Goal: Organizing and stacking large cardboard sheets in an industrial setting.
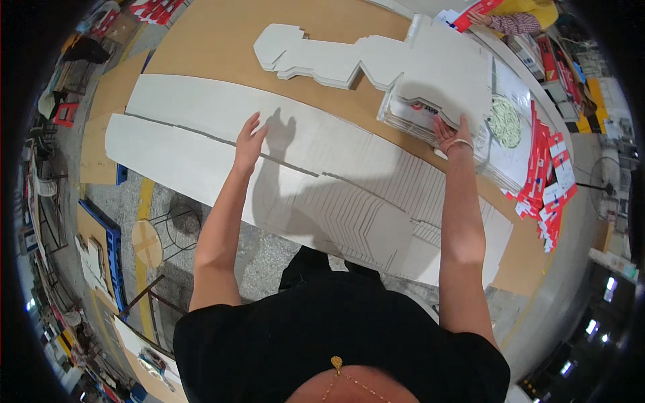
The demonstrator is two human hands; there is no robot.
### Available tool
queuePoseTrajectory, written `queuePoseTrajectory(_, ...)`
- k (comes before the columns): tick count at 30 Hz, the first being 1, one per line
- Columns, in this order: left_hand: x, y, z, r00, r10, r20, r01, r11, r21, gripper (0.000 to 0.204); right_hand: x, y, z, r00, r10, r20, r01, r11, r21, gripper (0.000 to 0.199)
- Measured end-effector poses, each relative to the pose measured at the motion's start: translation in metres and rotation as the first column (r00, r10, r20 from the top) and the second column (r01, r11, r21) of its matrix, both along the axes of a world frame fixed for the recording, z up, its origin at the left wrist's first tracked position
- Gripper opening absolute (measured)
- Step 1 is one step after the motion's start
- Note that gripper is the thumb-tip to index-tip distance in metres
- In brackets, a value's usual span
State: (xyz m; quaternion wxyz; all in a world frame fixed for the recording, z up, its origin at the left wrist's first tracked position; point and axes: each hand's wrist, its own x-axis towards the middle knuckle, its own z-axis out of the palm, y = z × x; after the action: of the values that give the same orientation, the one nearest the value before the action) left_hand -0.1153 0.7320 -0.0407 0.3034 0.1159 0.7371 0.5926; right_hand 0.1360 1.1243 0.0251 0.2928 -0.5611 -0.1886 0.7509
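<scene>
My left hand (250,142) hovers over a long white cardboard sheet (195,101), its fingers apart and nothing in them; its shadow falls on the sheet. My right hand (453,136) is at the near edge of a stack of white die-cut cardboard pieces (443,64), fingers and thumb stretched out with the palm partly showing. Whether it presses on that edge or only lies beside it, I cannot tell. The cut pieces extend left in a narrow, angular shape. Beneath their right part are bundled printed white sheets (406,114). A second long white sheet (168,151), with slits at its right, lies nearer me.
A coil of pale green cord (505,121) sits on a white stack at the right, beside red and white printed strips (547,181). Another person's hand (478,18) touches red printed pieces at the far right. A round stool (147,243) stands on the floor at the left.
</scene>
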Motion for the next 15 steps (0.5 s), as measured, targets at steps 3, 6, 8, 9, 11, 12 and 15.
queuePoseTrajectory(3,0.025,-0.031,0.002,1.000,0.030,0.001,-0.030,0.999,0.025,0.054,0.004,0.004,-0.004,0.999,-0.022,-0.040,0.021,1.000,-0.013,0.054)
queuePoseTrajectory(6,0.040,-0.051,-0.008,0.975,0.131,0.180,-0.145,0.987,0.066,0.050,0.000,0.011,-0.017,0.996,-0.061,-0.061,0.058,0.997,-0.048,0.053)
queuePoseTrajectory(8,0.043,-0.051,-0.013,0.961,0.131,0.244,-0.168,0.976,0.138,0.049,-0.002,0.012,-0.023,0.998,-0.047,-0.046,0.046,0.998,-0.032,0.055)
queuePoseTrajectory(9,0.044,-0.049,-0.015,0.943,0.121,0.310,-0.190,0.961,0.203,0.047,-0.001,0.015,-0.024,0.999,-0.038,-0.028,0.037,0.999,-0.021,0.058)
queuePoseTrajectory(11,0.044,-0.024,-0.010,0.930,0.117,0.349,-0.201,0.955,0.217,0.049,0.002,0.018,-0.023,0.997,0.003,-0.075,-0.003,1.000,-0.004,0.061)
queuePoseTrajectory(12,0.043,-0.006,-0.009,0.871,0.092,0.482,-0.269,0.911,0.313,0.049,0.003,0.020,-0.021,0.997,-0.027,-0.074,0.024,0.999,-0.041,0.062)
queuePoseTrajectory(15,0.032,0.052,-0.016,0.652,-0.094,0.752,-0.395,0.804,0.444,0.053,0.006,0.019,-0.014,0.995,-0.056,-0.083,0.048,0.995,-0.091,0.061)
